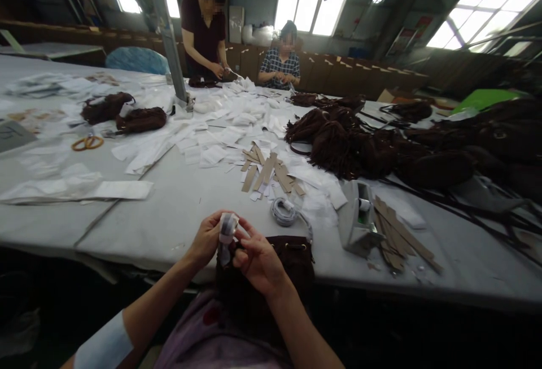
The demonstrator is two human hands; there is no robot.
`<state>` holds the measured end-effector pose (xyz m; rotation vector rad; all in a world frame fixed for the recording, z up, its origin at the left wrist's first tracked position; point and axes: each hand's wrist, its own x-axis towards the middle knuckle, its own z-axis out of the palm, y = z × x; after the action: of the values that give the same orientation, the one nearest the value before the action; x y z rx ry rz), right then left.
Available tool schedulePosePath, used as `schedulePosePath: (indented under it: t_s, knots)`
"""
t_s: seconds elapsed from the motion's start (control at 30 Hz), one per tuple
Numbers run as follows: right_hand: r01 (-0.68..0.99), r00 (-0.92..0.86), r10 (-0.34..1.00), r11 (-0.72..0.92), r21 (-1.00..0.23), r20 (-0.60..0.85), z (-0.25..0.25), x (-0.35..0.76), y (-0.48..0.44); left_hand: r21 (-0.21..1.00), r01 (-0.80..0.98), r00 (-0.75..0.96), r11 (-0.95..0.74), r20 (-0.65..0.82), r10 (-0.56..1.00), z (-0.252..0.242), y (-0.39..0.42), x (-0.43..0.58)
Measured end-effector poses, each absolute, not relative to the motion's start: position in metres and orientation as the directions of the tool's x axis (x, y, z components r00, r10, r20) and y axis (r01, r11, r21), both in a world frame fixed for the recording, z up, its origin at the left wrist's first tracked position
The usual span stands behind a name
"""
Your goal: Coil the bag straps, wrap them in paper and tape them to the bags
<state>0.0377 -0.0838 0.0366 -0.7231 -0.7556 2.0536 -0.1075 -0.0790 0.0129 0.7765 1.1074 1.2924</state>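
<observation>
A short strip wrapped in white paper [227,228] stands up between my two hands, just over the table's front edge. My left hand [208,239] grips it from the left, fingers closed behind it. From the right, my right hand [260,259] has its thumb and fingers bent against the strip's side. A dark brown bag [292,250] with metal eyelets lies in front of me, partly on my lap and partly behind my right hand. Beyond the bag sits a coiled grey cord [283,212].
A tape dispenser [359,219] stands to the right beside brown cardboard strips [398,233]. More cardboard pieces [266,171] lie ahead among white paper sheets. Dark fringed bags [334,137] are heaped at right. A metal post [167,35] rises at left. Two people work across the table [169,222].
</observation>
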Motion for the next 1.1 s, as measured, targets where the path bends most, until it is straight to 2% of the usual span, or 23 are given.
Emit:
schedulePosePath:
  t_s: [0.03,0.1,0.2,0.33,0.5,0.67,0.83,0.97,1.03,1.1]
  knots:
    - [-0.478,-0.484,0.844,-0.476,-0.738,-0.23,0.038,0.042,-0.081,0.903,-0.382,-0.016,0.196,-0.219,0.976,0.012,-0.079,-0.109]
    - [-0.449,-0.329,0.925,-0.33,-0.83,-0.19,0.041,0.05,-0.077,0.833,-0.489,0.077,0.259,-0.254,0.964,0.01,-0.079,-0.112]
    - [-0.287,-0.13,0.991,-0.062,-0.956,-0.025,0.042,0.056,-0.079,0.698,-0.645,0.175,0.31,-0.26,0.95,0.006,-0.078,-0.115]
    - [-0.013,-0.267,0.961,0.078,-0.997,0.079,0.037,0.048,-0.094,0.592,-0.718,0.255,0.365,-0.265,0.93,0.001,-0.078,-0.114]
    - [0.245,-0.348,0.916,0.297,-0.923,0.202,0.033,0.026,-0.109,0.617,-0.692,0.218,0.374,-0.316,0.924,0.003,-0.079,-0.109]
    - [0.304,-0.343,0.935,0.197,-0.932,0.086,0.031,0.017,-0.111,0.73,-0.62,0.076,0.289,-0.311,0.948,0.005,-0.086,-0.103]
    - [0.28,-0.266,0.96,0.164,-0.946,0.088,0.025,0.01,-0.108,0.709,-0.664,0.01,0.237,-0.308,0.951,-0.002,-0.087,-0.103]
    - [0.112,-0.348,0.931,0.156,-0.981,0.108,0.024,0.012,-0.111,0.574,-0.755,0.129,0.316,-0.342,0.931,-0.012,-0.081,-0.11]
    - [0.043,-0.305,0.944,0.145,-0.988,0.125,0.025,0.019,-0.112,0.525,-0.776,0.204,0.349,-0.315,0.927,-0.018,-0.078,-0.113]
    - [0.06,-0.224,0.966,0.15,-0.987,0.133,0.026,0.027,-0.11,0.521,-0.765,0.26,0.379,-0.288,0.922,-0.023,-0.076,-0.116]
